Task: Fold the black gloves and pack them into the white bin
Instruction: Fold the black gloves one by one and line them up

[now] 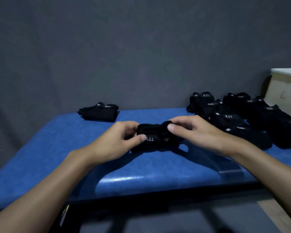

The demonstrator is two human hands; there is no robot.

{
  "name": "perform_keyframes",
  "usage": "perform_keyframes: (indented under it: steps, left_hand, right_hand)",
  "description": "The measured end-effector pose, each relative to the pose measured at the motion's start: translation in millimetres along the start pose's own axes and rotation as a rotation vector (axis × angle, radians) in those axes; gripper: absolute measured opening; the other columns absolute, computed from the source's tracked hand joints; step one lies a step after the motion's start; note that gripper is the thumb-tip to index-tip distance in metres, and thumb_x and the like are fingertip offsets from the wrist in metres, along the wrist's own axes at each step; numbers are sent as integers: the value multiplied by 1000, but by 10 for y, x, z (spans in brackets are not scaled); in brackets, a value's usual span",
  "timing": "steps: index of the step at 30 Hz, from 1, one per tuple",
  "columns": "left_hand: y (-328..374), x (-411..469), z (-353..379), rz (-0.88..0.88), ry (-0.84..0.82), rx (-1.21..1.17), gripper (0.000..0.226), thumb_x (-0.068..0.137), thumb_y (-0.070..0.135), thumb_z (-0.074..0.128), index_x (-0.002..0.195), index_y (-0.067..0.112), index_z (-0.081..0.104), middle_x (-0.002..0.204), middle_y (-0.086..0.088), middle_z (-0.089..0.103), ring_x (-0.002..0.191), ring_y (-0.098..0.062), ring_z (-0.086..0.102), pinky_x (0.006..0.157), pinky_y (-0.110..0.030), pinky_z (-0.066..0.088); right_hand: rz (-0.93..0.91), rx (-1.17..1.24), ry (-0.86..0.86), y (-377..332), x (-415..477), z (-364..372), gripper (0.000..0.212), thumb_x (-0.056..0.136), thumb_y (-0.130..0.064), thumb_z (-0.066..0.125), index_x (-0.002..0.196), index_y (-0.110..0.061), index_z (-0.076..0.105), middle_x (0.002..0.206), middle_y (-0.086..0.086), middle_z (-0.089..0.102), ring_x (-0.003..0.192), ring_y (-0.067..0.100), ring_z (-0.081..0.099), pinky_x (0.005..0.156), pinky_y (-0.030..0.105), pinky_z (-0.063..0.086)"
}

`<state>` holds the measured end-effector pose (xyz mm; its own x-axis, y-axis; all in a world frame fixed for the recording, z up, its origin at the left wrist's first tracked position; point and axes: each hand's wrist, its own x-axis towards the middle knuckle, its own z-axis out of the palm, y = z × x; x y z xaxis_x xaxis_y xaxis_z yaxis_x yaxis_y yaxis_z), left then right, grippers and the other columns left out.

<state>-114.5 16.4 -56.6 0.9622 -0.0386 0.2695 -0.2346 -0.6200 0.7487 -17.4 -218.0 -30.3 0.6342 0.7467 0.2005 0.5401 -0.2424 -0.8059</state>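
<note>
My two bare forearms come in from the bottom corners, nearest of all, and cross the near edge of the blue worktop (57, 148). Over the middle of the worktop my left grip (118, 140) and my right grip (196, 132) meet on one black glove (156, 137). The left grip pinches the glove's left end, thumb on the near face just beside the white "5.11" print and the other fingers curled round behind. The right grip pinches the right end, thumb on top and fingers curled over the far side. The glove is bunched between them. I cannot tell whether its underside touches the worktop or hangs just above it.

At the far edge, left of centre, a folded glove (99, 112) lies alone and flat, well apart from both grips. Toward the right edge a pile of black gloves (233, 118) lies in loose overlapping rows, several with the "5.11" print facing up; its nearest gloves are close to my right wrist. Behind the pile, at the far right corner, is the white bin (286, 91), partly out of view, with its inside hidden from me. A grey wall (124, 47) fills the space behind the worktop.
</note>
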Motion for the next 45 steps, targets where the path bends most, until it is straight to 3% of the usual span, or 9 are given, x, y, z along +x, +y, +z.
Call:
perform_keyframes:
  steps: [2, 6, 9, 15, 23, 27, 32, 35, 45]
  left_hand:
    - [5, 16, 11, -21, 17, -50, 8, 98, 19, 61, 99, 15, 68, 92, -23, 70, 78, -22, 67, 77, -44, 54]
    - [18, 62, 45, -65, 66, -101, 14, 98, 17, 59, 88, 17, 68, 69, 4, 66, 62, -5, 57, 63, -20, 47]
    - [-8, 96, 66, -115, 132, -100, 14, 98, 23, 61, 88, 16, 69, 70, 4, 68, 58, -3, 55, 62, -20, 47]
    - [-60, 147, 91, -137, 268, -30, 13, 96, 32, 61, 90, 22, 67, 76, 3, 68, 61, -5, 57, 68, -25, 48]
    - [-131, 143, 35, -172, 258, -15, 42, 89, 30, 72, 124, 29, 50, 96, 2, 61, 67, -14, 59, 66, -24, 51]
    - [-151, 72, 18, -143, 132, 119, 38, 90, 32, 69, 115, 45, 43, 94, 8, 64, 77, -15, 62, 78, -30, 52]
    - [-178, 71, 1, -87, 65, 99, 31, 87, 27, 73, 107, 35, 50, 86, 6, 68, 80, -17, 65, 82, -40, 54]
    - [-229, 84, 3, -97, 96, 131, 33, 82, 34, 77, 105, 37, 53, 90, 9, 69, 87, -13, 66, 86, -37, 53]
    - [-335, 332, 78, -88, 124, 236, 53, 59, 69, 67, 103, 43, 52, 90, 14, 69, 90, -10, 66, 93, -44, 50]
  right_hand:
    - [15, 90, -33, 3, -7, -19, 32, 85, -37, 67, 112, -20, 70, 108, 10, 70, 99, 11, 67, 93, 30, 50]
    - [57, 110, 26, 70, 66, 53, 25, 83, -13, 74, 108, -12, 68, 110, 17, 69, 95, 17, 66, 95, 46, 51]
    - [70, 149, 87, 107, 142, 119, 18, 87, -13, 71, 104, -8, 65, 108, 18, 69, 92, 20, 66, 94, 50, 50]
    - [83, 123, 155, 172, 318, 254, 14, 95, -24, 61, 102, -13, 57, 100, 26, 65, 79, 18, 57, 77, 36, 49]
    - [161, 11, 168, 289, 534, 320, 20, 98, -35, 53, 104, -17, 49, 62, -10, 58, 56, 2, 52, 61, 23, 42]
    - [172, -166, 224, 324, 579, 375, 33, 95, -44, 54, 117, -23, 41, 77, -4, 61, 72, 10, 58, 70, 29, 46]
    - [226, -144, 221, 330, 573, 370, 44, 94, -47, 54, 126, -19, 42, 80, -8, 60, 76, 6, 57, 70, 24, 42]
    - [243, -205, 227, 371, 524, 356, 51, 88, -57, 54, 126, -25, 42, 92, -9, 61, 92, 12, 60, 93, 38, 46]
    - [268, -450, 185, 300, 180, 270, 89, 85, -51, 65, 151, -14, 19, 150, 4, 33, 142, 20, 26, 115, 37, 29]
